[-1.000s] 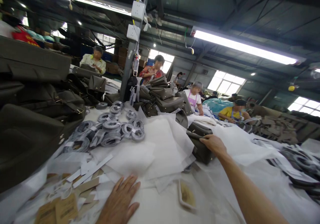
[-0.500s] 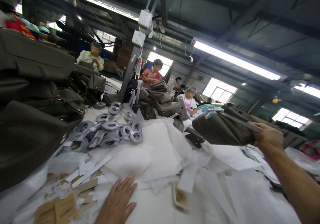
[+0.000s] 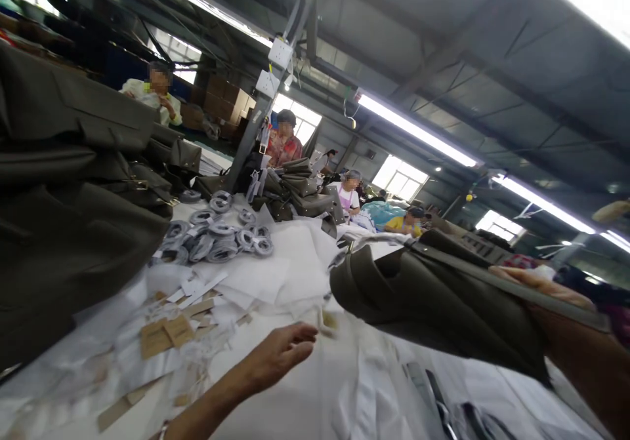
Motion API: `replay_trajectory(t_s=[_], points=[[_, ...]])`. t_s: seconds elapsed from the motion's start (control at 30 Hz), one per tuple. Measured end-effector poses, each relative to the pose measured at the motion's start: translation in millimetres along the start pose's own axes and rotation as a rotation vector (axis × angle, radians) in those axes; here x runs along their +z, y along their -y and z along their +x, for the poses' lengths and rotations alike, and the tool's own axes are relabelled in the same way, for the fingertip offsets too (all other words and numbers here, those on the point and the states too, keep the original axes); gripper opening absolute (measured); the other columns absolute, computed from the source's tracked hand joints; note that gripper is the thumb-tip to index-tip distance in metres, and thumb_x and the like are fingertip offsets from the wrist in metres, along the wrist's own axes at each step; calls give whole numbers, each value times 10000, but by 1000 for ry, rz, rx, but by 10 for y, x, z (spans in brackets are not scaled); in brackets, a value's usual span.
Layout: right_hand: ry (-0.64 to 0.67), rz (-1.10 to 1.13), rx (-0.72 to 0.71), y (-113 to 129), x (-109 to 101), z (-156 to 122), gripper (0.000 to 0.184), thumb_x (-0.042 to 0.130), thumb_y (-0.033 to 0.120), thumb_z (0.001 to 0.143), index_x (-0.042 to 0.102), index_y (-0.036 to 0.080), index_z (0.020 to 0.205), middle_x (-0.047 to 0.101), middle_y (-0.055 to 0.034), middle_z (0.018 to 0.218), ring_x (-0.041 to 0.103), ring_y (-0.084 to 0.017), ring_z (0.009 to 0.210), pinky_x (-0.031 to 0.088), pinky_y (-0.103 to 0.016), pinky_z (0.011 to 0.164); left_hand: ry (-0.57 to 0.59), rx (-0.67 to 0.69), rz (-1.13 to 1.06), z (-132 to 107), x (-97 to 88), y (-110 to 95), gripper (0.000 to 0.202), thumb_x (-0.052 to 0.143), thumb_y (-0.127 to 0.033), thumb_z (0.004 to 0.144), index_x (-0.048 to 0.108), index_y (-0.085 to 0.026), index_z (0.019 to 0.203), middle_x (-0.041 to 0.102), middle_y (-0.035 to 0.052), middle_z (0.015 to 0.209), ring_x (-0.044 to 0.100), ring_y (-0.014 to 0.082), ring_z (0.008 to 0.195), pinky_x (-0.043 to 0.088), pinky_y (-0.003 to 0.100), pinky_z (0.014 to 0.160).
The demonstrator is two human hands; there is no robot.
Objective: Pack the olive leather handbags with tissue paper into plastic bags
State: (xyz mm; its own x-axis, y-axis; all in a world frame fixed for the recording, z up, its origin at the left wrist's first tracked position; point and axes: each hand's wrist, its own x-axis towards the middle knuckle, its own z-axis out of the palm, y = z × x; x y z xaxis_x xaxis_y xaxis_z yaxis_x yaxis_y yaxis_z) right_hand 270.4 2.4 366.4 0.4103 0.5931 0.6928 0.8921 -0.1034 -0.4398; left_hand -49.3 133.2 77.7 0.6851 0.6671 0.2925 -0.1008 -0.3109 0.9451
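Observation:
Gripped in my right hand is a dark olive-grey leather-like bag, held above the right side of the table with its strap lying across the hand. My left hand hangs over the white tabletop, holding nothing, fingers loosely bent and thumb apart. Just beyond its fingertips sits a small white dish with something yellowish in it. White sheets lie further back. Brown paper tags are scattered to the left.
More dark bags are heaped at the left, and another bag pile stands by the metal post. Grey coiled straps lie between them. Several people work at tables behind. Dark straps lie at the lower right.
My right hand has brought the bag nearer and lower, over the table. My left hand has lifted from the white surface and shifted right. The view has turned right.

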Motion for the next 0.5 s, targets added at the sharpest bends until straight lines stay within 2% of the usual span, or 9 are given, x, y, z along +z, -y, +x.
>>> replay_trajectory(t_s=[0.03, 0.07, 0.13, 0.23, 0.3, 0.37, 0.4, 0.43, 0.5], points=[[35, 52, 109, 69, 45, -214, 482, 637, 664, 670, 770, 226, 820, 760, -157, 791, 700, -310, 617, 556, -412, 518, 92, -14, -166, -77, 106, -132, 514, 539, -538, 923, 530, -233, 1336, 624, 117, 1288, 598, 243, 1175, 503, 392, 963], [72, 90, 202, 143, 119, -459, 459, 696, 648, 612, 769, 236, 802, 762, -133, 774, 693, -305, 596, 549, -391, 487, 127, -49, -296, -156, 208, -226, 598, 560, -580, 901, 480, -233, 1381, 570, 137, 1359, 574, 258, 1208, 515, 394, 936], [150, 100, 238, 310, 338, -1044, 427, 749, 627, 581, 772, 257, 792, 762, -80, 741, 693, -285, 591, 546, -341, 465, 110, -159, -483, -311, 381, -285, 669, 559, -650, 873, 469, -228, 1383, 526, 156, 1399, 561, 284, 1223, 537, 401, 882], [457, 205, 17, 592, 722, -2005, 306, 674, 560, 762, 763, 277, 836, 772, -29, 803, 727, -243, 721, 584, -263, 604, -74, -403, -737, -532, 492, -87, 637, 567, -703, 829, 610, -164, 1165, 677, 143, 1122, 665, 278, 997, 562, 385, 772], [724, 328, -155, 749, 919, -2492, 255, 587, 460, 874, 752, 272, 825, 763, -5, 767, 720, -184, 690, 561, -198, 600, -211, -497, -842, -683, 436, 117, 599, 582, -702, 811, 640, -138, 1004, 706, 111, 918, 685, 253, 876, 555, 351, 770], [921, 382, -332, 806, 1029, -2717, 210, 567, 362, 907, 747, 266, 855, 754, 9, 738, 711, -147, 657, 549, -167, 613, -292, -505, -879, -832, 301, 269, 583, 553, -701, 828, 625, -144, 983, 706, 98, 882, 688, 241, 877, 544, 326, 809], [954, 384, -392, 779, 1056, -2725, 195, 563, 334, 912, 745, 265, 890, 758, 6, 761, 716, -145, 678, 553, -169, 643, -317, -501, -864, -902, 219, 309, 581, 524, -700, 847, 608, -153, 1025, 707, 92, 902, 688, 232, 890, 541, 316, 812], [938, 368, -413, 712, 1076, -2678, 195, 557, 325, 917, 742, 266, 923, 765, -4, 809, 724, -154, 727, 560, -185, 691, -344, -498, -836, -966, 139, 326, 575, 511, -691, 861, 585, -164, 1079, 706, 84, 925, 689, 219, 895, 539, 302, 799], [819, 286, -325, 467, 1124, -2482, 225, 536, 363, 926, 738, 271, 963, 770, -31, 930, 729, -190, 860, 567, -241, 788, -379, -496, -747, -1069, 6, 305, 560, 544, -651, 868, 528, -187, 1183, 698, 68, 987, 685, 187, 901, 526, 260, 744]])
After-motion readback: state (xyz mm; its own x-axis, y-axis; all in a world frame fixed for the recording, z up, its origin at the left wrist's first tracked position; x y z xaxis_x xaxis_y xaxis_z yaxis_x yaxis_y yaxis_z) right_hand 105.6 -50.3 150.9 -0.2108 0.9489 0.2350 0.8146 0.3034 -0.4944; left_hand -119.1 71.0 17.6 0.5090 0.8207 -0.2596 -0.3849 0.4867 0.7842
